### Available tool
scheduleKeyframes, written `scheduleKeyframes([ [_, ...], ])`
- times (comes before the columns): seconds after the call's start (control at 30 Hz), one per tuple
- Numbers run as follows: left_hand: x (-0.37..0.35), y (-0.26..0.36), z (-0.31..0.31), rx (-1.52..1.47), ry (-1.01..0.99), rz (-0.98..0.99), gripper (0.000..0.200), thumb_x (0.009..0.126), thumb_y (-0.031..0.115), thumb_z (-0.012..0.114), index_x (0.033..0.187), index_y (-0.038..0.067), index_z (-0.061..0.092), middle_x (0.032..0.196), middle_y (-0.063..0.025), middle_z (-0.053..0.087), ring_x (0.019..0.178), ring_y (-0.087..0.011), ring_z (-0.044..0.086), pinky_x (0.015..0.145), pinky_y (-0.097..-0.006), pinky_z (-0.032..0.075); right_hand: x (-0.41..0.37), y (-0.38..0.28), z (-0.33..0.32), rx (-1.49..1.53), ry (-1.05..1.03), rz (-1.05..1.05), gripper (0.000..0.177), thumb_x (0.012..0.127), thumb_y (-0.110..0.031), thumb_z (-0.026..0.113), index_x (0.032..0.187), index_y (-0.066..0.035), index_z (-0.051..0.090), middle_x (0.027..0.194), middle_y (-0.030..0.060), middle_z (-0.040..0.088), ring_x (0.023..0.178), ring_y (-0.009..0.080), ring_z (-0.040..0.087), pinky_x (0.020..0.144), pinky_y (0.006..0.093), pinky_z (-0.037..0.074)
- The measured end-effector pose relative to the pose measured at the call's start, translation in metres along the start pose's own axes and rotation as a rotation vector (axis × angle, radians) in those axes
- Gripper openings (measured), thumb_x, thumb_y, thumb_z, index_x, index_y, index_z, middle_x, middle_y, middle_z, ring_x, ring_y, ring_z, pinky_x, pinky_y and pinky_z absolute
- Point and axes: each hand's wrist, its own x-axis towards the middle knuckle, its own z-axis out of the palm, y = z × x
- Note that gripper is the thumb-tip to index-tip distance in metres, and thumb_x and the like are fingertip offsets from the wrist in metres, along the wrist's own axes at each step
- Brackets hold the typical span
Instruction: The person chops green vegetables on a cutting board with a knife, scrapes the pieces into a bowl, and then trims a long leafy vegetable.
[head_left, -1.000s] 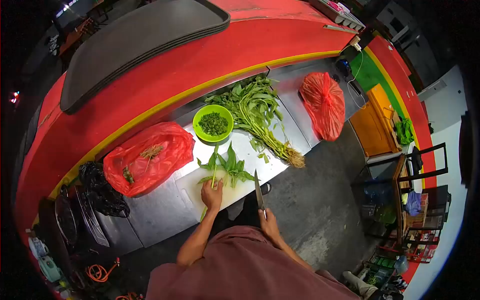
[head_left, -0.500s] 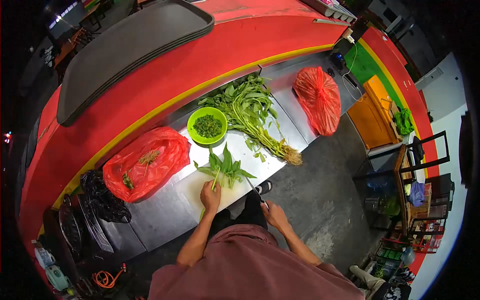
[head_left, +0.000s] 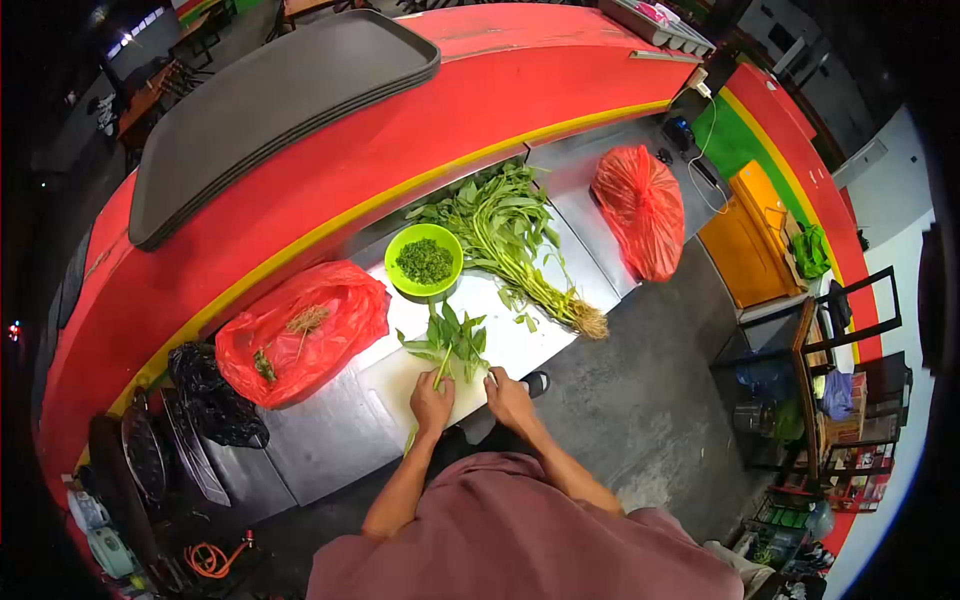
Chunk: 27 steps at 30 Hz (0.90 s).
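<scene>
My left hand (head_left: 432, 402) is closed around the stems of a small bunch of leafy greens (head_left: 450, 340), whose leaves fan out across the pale cutting board (head_left: 388, 385). Close to its right, my right hand (head_left: 511, 398) is closed on the knife, the blade hardly visible from this angle. Beyond the bunch stands a lime-green bowl (head_left: 394, 277) containing chopped greens (head_left: 425, 262). A large heap of long-stemmed greens (head_left: 500, 225) lies right of the bowl, its roots (head_left: 588, 319) toward the near table edge.
An open red plastic bag (head_left: 340, 340) with root scraps lies left, beside a black bag (head_left: 215, 400). A tied red bag (head_left: 645, 215) sits on the right of the metal table (head_left: 320, 445). Behind rises a red counter wall (head_left: 300, 195) carrying stacked dark trays (head_left: 290, 110).
My right hand has moved left and up, close to my left hand and the greens. The knife blade, plain before, is now hardly visible. The whole view has shifted slightly.
</scene>
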Motion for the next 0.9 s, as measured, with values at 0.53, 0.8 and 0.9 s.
scheduleKeyframes([
  [0.53,-0.003,-0.003,0.011,0.057,-0.044,-0.024,0.018,0.087,0.023,0.071,0.097,0.008,0.07,0.09,-0.0125,0.068,0.082,-0.0365,0.066,0.071,-0.0464,0.051,-0.029,0.058,-0.024,0.939,0.016,0.512,0.027,0.104,-0.032,0.046,0.121,-0.012,0.05,0.08,0.0021,0.055,0.049,0.0093,0.044,0.037,0.0246,0.033],
  [0.8,0.004,-0.001,0.01,0.05,-0.067,0.069,0.015,0.087,0.018,0.068,0.095,0.006,0.072,0.089,-0.014,0.068,0.081,-0.0369,0.066,0.072,-0.0454,0.051,-0.067,0.059,-0.005,0.967,0.119,0.5,0.028,0.105,-0.032,0.045,0.128,-0.015,0.042,0.08,0.0024,0.054,0.049,0.0101,0.044,0.038,0.0246,0.033],
  [0.9,0.001,0.003,0.011,0.081,-0.098,0.04,0.016,0.086,0.018,0.068,0.096,0.007,0.073,0.09,-0.0136,0.068,0.081,-0.0365,0.067,0.072,-0.0453,0.052,-0.082,0.083,0.036,0.859,0.038,0.289,0.029,0.106,-0.025,0.046,0.133,-0.014,0.041,0.082,0.0027,0.055,0.056,0.0101,0.047,0.045,0.0257,0.039],
])
